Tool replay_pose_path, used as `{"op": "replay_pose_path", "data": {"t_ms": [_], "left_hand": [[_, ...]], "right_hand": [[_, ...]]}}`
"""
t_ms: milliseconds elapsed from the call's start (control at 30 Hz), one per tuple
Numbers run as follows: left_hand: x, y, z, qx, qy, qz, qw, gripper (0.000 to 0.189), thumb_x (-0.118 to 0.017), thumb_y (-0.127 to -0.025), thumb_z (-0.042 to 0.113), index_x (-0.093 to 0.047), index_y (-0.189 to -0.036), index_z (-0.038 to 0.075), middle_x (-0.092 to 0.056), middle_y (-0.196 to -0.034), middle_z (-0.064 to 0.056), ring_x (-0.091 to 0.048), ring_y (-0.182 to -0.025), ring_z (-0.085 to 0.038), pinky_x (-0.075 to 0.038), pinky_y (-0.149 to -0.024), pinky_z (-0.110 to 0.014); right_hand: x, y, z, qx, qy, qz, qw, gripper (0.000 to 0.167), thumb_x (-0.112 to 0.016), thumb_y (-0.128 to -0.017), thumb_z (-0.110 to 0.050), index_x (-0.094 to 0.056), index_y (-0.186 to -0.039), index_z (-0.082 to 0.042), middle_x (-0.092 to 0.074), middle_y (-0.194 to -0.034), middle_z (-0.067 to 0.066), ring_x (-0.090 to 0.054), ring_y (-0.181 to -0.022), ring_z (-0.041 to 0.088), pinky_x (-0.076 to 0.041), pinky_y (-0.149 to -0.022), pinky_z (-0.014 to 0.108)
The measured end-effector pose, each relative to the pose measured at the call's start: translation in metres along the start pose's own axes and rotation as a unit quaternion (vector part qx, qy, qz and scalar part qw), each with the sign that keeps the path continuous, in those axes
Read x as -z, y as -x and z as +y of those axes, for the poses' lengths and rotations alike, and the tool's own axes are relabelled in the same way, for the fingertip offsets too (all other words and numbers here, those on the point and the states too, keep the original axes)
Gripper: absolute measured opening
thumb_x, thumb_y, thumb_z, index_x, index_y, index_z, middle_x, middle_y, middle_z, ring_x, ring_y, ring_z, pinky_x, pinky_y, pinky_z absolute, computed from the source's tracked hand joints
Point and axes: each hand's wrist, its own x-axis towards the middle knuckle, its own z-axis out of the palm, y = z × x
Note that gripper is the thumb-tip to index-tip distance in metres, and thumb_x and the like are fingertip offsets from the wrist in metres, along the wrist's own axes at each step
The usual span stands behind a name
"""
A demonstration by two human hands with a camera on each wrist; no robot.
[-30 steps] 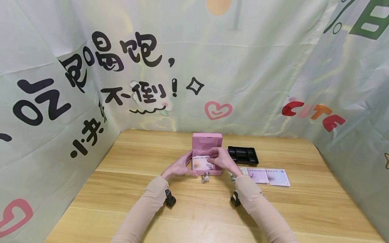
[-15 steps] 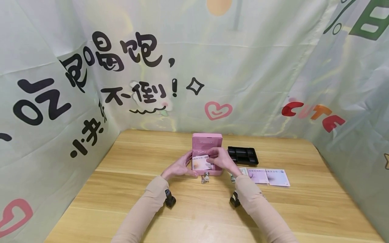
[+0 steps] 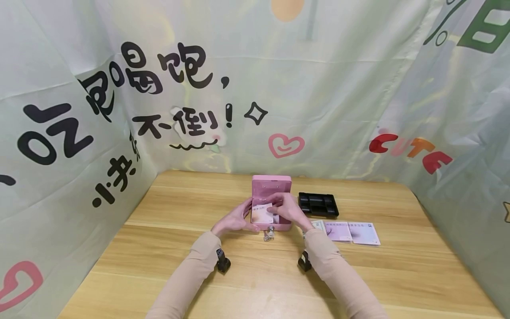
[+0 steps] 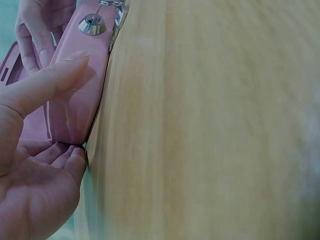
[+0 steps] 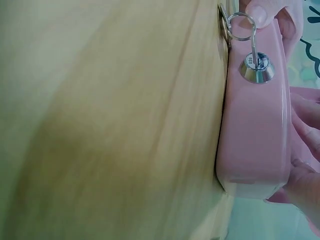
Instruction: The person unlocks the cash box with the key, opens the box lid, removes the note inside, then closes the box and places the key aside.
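A pink cash box stands on the table with its lid raised. My left hand grips its left front corner; in the left wrist view the thumb lies on the front wall and the fingers curl around the side. Banknotes lie inside the box. My right hand reaches in from the right, its thumb over the top note's right edge, pinching it; the fingertips are partly hidden. A key ring hangs from the key in the front lock.
A black compartment tray sits to the right of the box. In front of it lie a purple note, a bluish note and a greenish note partly hidden by my right arm. A printed cloth hangs behind the table.
My right hand has shifted slightly left inside the box, and the top banknote has slid left with it, showing a bit of another note beneath. The left hand has not moved.
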Motion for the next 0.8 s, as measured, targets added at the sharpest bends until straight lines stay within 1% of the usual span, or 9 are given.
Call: {"op": "replay_pose_path", "data": {"t_ms": [167, 300, 467, 600, 700, 800], "left_hand": [[-0.0002, 0.0001, 0.0015, -0.002, -0.003, -0.001, 1.0, 0.116, -0.085, -0.074, 0.003, -0.007, -0.16, -0.002, -0.011, -0.168, -0.025, -0.015, -0.156, -0.04, -0.015, -0.131, -0.05], [0.0002, 0.0005, 0.0021, -0.006, -0.006, -0.001, 1.0, 0.116, -0.085, -0.074, 0.003, -0.007, -0.16, -0.003, -0.011, -0.168, -0.025, -0.015, -0.156, -0.04, -0.015, -0.131, -0.05], [0.0006, 0.0008, 0.0016, -0.004, -0.006, 0.0, 1.0, 0.116, -0.085, -0.074, 0.003, -0.007, -0.16, -0.003, -0.011, -0.168, -0.025, -0.015, -0.156, -0.039, -0.015, -0.131, -0.05], [0.0003, 0.0001, 0.0006, -0.006, 0.003, -0.004, 1.0, 0.116, -0.084, -0.074, 0.002, -0.006, -0.16, -0.003, -0.011, -0.168, -0.025, -0.014, -0.156, -0.04, -0.015, -0.131, -0.05], [0.0002, -0.0001, -0.0002, -0.003, 0.002, -0.002, 1.0, 0.116, -0.084, -0.074, 0.003, -0.006, -0.16, -0.003, -0.01, -0.168, -0.025, -0.014, -0.156, -0.039, -0.015, -0.131, -0.05], [0.0005, -0.0003, -0.0002, 0.003, -0.006, 0.001, 1.0, 0.117, -0.085, -0.074, 0.004, -0.006, -0.16, -0.002, -0.011, -0.168, -0.024, -0.015, -0.157, -0.038, -0.015, -0.131, -0.048]], "right_hand": [[-0.0018, -0.0025, -0.0016, -0.012, -0.001, -0.005, 0.9999, 0.033, -0.077, -0.082, -0.002, -0.071, -0.114, 0.004, -0.073, -0.108, 0.024, -0.071, -0.089, 0.024, -0.061, -0.08, 0.031], [-0.0035, -0.0053, -0.0019, -0.018, -0.017, -0.023, 0.9994, 0.033, -0.077, -0.083, -0.003, -0.071, -0.115, 0.005, -0.073, -0.111, 0.024, -0.07, -0.089, 0.02, -0.059, -0.078, 0.026], [-0.0073, -0.0086, -0.002, -0.033, -0.012, -0.034, 0.9988, 0.033, -0.078, -0.082, -0.004, -0.072, -0.113, 0.003, -0.073, -0.114, 0.021, -0.067, -0.089, 0.017, -0.055, -0.077, 0.021], [-0.0094, -0.0098, -0.0015, -0.046, -0.003, -0.03, 0.9985, 0.031, -0.079, -0.08, -0.004, -0.073, -0.111, 0.002, -0.073, -0.114, 0.02, -0.066, -0.094, 0.02, -0.054, -0.081, 0.025], [-0.0101, -0.0099, -0.0007, -0.042, -0.003, -0.026, 0.9988, 0.031, -0.079, -0.08, -0.003, -0.073, -0.109, 0.002, -0.074, -0.113, 0.02, -0.067, -0.098, 0.025, -0.055, -0.087, 0.03], [-0.0102, -0.0097, 0.0, -0.035, -0.007, -0.022, 0.9991, 0.03, -0.078, -0.079, -0.001, -0.073, -0.108, 0.003, -0.074, -0.112, 0.021, -0.069, -0.099, 0.026, -0.055, -0.088, 0.03]]}}
